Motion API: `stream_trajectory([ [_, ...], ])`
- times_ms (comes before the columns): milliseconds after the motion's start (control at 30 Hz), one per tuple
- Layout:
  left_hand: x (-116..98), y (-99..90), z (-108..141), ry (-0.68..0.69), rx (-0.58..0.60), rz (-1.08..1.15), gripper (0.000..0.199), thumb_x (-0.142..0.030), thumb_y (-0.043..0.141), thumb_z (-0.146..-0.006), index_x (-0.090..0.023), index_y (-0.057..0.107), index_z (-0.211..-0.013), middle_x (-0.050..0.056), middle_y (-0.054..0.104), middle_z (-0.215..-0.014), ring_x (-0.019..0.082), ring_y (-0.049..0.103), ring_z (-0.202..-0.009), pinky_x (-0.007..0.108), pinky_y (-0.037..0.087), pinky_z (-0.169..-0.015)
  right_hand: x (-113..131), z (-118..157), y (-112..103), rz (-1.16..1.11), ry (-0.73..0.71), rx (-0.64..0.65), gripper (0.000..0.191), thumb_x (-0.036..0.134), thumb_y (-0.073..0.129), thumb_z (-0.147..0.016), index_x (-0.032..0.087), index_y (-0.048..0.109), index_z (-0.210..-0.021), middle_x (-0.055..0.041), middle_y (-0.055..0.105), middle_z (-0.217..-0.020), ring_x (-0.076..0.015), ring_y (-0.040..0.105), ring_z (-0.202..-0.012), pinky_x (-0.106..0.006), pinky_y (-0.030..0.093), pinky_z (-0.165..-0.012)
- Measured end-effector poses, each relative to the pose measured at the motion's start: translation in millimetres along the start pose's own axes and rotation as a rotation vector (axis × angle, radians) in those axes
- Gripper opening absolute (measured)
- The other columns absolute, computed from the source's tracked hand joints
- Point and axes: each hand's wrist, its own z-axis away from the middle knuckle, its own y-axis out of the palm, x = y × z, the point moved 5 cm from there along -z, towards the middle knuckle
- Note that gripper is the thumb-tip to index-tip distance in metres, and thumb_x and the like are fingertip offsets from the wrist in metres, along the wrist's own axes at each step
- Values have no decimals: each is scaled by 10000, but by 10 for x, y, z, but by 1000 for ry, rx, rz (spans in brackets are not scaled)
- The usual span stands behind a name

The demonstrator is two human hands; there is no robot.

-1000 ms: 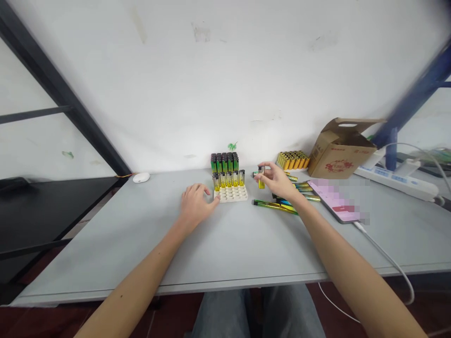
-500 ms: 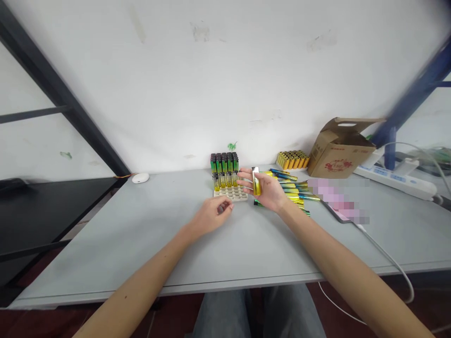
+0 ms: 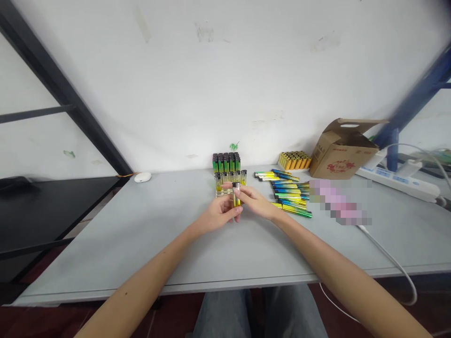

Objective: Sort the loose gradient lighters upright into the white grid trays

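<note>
A gold-and-silver lighter (image 3: 236, 195) stands upright between my two hands, just in front of the pale tray (image 3: 219, 194). My left hand (image 3: 216, 215) is closed around its lower part, thumb near the base. From the other side, my right hand (image 3: 257, 203) grips it with the thumb near the top. Behind my fingers, a row of clear yellow lighters (image 3: 224, 178) stands in the tray, which my hands partly cover. Several green lighters with black tops (image 3: 226, 164) are packed upright farther back.
Shiny yellow, green and blue lighters (image 3: 291, 191) lie loose to the right. Beyond them are a block of upright yellow cylinders (image 3: 295, 161), an open cardboard box (image 3: 347, 157) and a white power strip (image 3: 400, 180). A small white case (image 3: 143, 177) sits at left.
My right hand has moved left and turned from palm-up, bringing the lighter to my left hand. My left hand, empty before, now grips it too. More of the loose lighters show.
</note>
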Motion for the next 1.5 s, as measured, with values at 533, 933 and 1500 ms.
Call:
stream_trajectory([
  [533,26,-227,-25,-76,-250,434,337,-297,659,-789,-161,584,-1088,67,660,-907,93,530,-597,287,454,-603,-148,79,-825,70,-67,-609,827,754,56,-825,204,613,-1090,-100,664,-971,-229,619,-878,-379,478,-795],
  [933,29,-245,-41,-231,-146,759,428,-509,361,-878,-159,512,-683,-9,363,-588,113,406,-521,247,392,-521,-393,105,-915,1141,26,-355,408,394,390,-928,138,586,-1178,-156,590,-1203,-286,499,-1163,-424,373,-998],
  [1500,-9,-146,-13,-246,-179,654,331,-345,252,-920,-185,393,-667,-15,314,-631,109,338,-524,210,350,-498,-282,67,-782,1131,-91,-316,461,371,220,-981,170,628,-1054,-113,640,-1103,-260,510,-1099,-434,352,-1014],
])
